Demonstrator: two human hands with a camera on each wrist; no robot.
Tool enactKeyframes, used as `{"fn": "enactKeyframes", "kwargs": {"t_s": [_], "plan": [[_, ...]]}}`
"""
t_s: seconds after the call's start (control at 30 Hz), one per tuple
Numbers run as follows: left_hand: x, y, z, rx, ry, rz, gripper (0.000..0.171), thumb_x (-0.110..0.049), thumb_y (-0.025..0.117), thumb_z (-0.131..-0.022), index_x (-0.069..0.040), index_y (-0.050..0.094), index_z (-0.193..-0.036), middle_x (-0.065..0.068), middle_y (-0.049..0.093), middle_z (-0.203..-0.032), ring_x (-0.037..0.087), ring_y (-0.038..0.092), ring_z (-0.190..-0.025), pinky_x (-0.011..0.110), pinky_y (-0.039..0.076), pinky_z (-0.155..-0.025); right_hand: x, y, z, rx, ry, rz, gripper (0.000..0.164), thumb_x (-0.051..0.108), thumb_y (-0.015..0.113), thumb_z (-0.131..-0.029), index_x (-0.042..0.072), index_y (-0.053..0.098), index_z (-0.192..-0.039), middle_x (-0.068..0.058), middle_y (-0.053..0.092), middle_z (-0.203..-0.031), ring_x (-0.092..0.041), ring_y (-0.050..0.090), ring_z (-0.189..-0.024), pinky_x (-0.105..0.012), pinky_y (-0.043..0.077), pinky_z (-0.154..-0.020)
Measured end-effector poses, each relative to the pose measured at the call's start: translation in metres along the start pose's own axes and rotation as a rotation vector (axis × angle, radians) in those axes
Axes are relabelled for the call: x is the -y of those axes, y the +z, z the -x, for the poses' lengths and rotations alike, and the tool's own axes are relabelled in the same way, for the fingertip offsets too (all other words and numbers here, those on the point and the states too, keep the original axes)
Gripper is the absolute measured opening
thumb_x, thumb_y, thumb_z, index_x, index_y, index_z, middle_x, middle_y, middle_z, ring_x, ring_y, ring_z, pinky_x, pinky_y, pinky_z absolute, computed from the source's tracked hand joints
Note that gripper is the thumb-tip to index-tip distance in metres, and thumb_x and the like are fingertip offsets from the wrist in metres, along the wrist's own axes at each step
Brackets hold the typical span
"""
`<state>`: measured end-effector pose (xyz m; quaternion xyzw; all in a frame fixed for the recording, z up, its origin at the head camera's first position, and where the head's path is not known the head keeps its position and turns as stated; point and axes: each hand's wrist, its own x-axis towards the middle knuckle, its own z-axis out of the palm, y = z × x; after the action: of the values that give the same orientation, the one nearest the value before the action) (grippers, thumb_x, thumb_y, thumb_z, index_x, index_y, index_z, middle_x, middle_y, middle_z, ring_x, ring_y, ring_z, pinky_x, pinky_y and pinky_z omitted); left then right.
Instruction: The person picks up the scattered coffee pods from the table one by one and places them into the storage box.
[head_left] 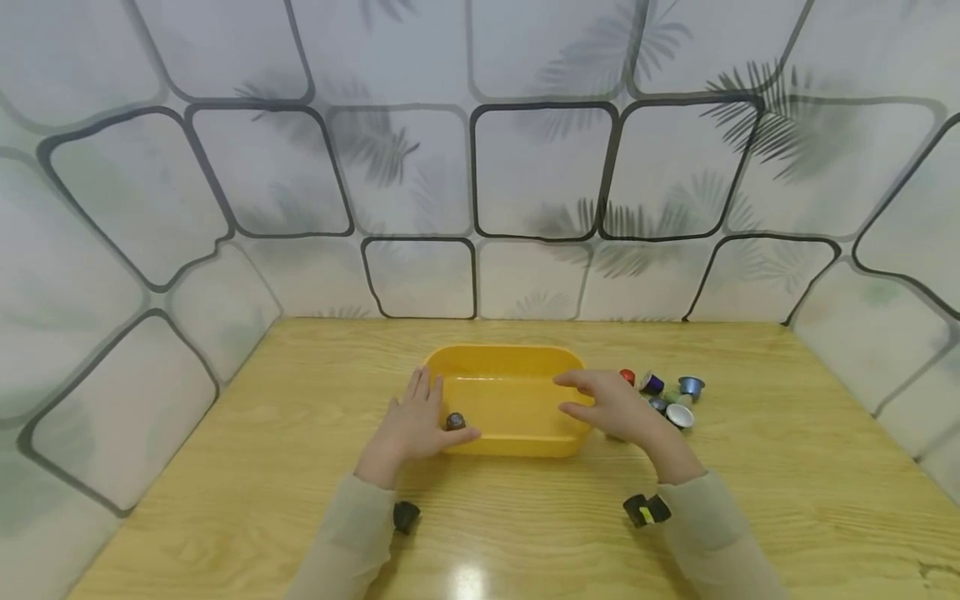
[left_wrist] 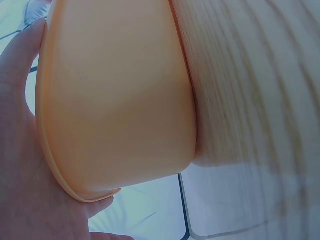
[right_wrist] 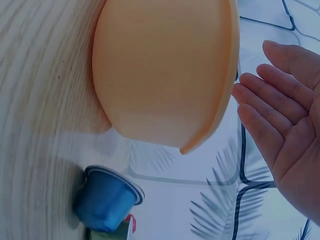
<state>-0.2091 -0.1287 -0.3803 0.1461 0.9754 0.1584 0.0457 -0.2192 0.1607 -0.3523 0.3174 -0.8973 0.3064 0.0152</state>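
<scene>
A yellow plastic basin [head_left: 512,447] stands on the wooden table, with one dark coffee capsule [head_left: 455,421] inside at its left end. My left hand [head_left: 411,425] rests on the basin's left rim, fingers extended and the thumb reaching along the front edge. Over the right end is my right hand [head_left: 618,406], its fingers apart and loosely bent, holding nothing. The right wrist view shows a gap between its fingers and the basin rim [right_wrist: 227,100]. Just right of the basin lie several coffee capsules, among them a blue one [right_wrist: 107,200] and a white-faced one [head_left: 679,416].
The wooden table [head_left: 525,525] runs back to a pale wall covering [head_left: 540,275] with dark outlines and leaf shapes. A red capsule [head_left: 627,377] and a purple one [head_left: 651,383] lie close behind the right hand. Black straps [head_left: 647,510] sit at both wrists.
</scene>
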Motion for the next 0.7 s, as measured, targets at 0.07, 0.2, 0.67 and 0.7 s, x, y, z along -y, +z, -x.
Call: {"fn": "enactKeyframes", "kwargs": {"t_s": [0.07,0.2,0.67,0.7], "plan": [[-0.001,0.001,-0.001,0.000,0.002,0.000,0.109,-0.076,0.041,-0.069,0.001,0.013,-0.140,0.019,-0.005,-0.144,0.029,-0.007,-0.132,0.058,0.013,-0.098,-0.003,-0.003,0.002,-0.011,0.011,0.011,0.035,0.015,0.059,-0.086,-0.002,0.055,-0.116,-0.017,0.056,-0.114,-0.035,0.053,-0.101,-0.042,0.044,-0.082],[-0.001,0.003,-0.004,-0.004,0.008,0.001,0.109,-0.076,0.042,-0.069,0.002,0.013,-0.140,0.020,-0.004,-0.144,0.029,-0.006,-0.132,0.058,0.013,-0.098,-0.008,-0.008,0.007,-0.052,0.032,0.015,0.033,0.014,0.060,-0.085,-0.001,0.056,-0.115,-0.018,0.057,-0.112,-0.036,0.054,-0.100,-0.042,0.045,-0.081],[0.002,0.005,-0.002,-0.025,0.028,-0.004,0.109,-0.076,0.041,-0.070,0.004,0.015,-0.139,0.021,-0.004,-0.144,0.032,-0.004,-0.131,0.060,0.014,-0.096,-0.009,-0.011,0.008,-0.067,0.008,0.003,0.033,0.015,0.060,-0.085,0.000,0.056,-0.114,-0.017,0.057,-0.113,-0.033,0.053,-0.103,-0.041,0.044,-0.083],[0.002,0.005,-0.003,-0.025,0.030,-0.005,0.109,-0.076,0.040,-0.070,0.004,0.015,-0.139,0.021,-0.003,-0.144,0.032,-0.004,-0.131,0.060,0.014,-0.096,-0.009,-0.012,0.009,-0.069,0.009,0.009,0.033,0.015,0.060,-0.085,0.000,0.056,-0.114,-0.017,0.057,-0.113,-0.032,0.053,-0.103,-0.040,0.044,-0.083]]}}
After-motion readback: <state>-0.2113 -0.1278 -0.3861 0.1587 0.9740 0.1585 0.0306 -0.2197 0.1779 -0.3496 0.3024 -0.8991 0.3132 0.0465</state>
